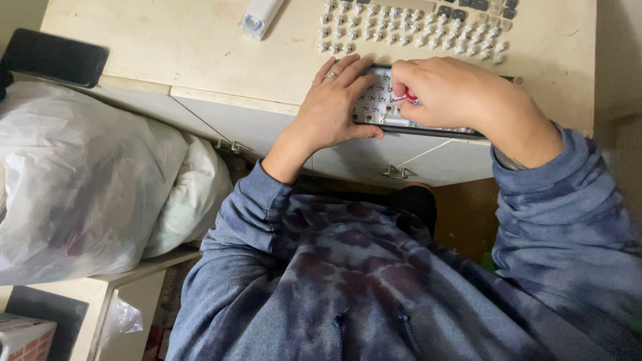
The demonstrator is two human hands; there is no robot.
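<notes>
Item: keyboard frame [384, 110], keycaps stripped, at the near edge of the cream bench [200, 47], partly overhanging it.
Left hand [334, 107]: flat, fingers spread, pressing the frame's left end.
Right hand [445, 90]: closed on a small red tool [406, 98] over the frame's middle.
Beyond the frame: loose keycaps [408, 30] in rows; white cylinder [257, 17] to their left.
Risks, as judged: the tool slipping off a switch and bending it; the frame tipping off the edge if the left hand's pressure eases; a sleeve scattering the keycaps.
</notes>
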